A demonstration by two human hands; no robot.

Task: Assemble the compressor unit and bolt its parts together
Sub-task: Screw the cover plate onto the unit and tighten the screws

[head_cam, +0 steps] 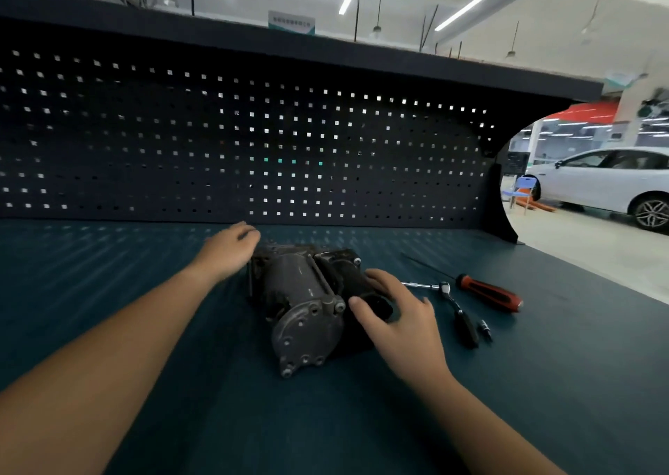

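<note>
A dark wall full of holes stands along the back edge of the blue-green counter. The grey compressor lies in the middle of the counter. The right grip holds its black part, fingers curled over it. The left grip is at its far end, too blurry to tell if it holds anything. Toward the right edge lie a red screwdriver, a wrench and a tiny bit.

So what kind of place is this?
Probably a car repair workshop: there's a workbench with a pegboard, a white car parked beyond it, and a screwdriver and ratchet lying beside the compressor.
</note>
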